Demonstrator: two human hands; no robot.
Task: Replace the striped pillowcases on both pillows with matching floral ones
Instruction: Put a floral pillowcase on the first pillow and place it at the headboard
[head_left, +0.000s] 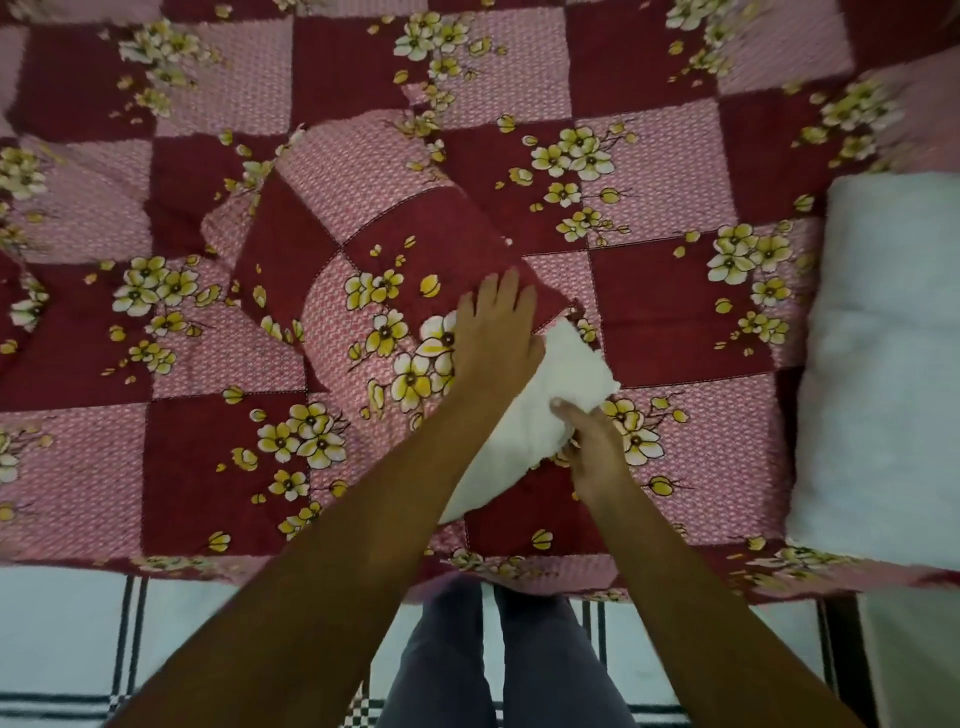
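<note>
Head view: left hand (493, 332) presses flat on maroon floral fabric pillowcase (374, 291); right hand (592, 441), pinching soft white pillow (571, 364), should feed corners evenly.

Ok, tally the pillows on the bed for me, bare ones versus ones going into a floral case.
Bare white pillow: 1
Half-cased pillow, its far end inside the floral pillowcase: 1
Total: 2 pillows
</note>
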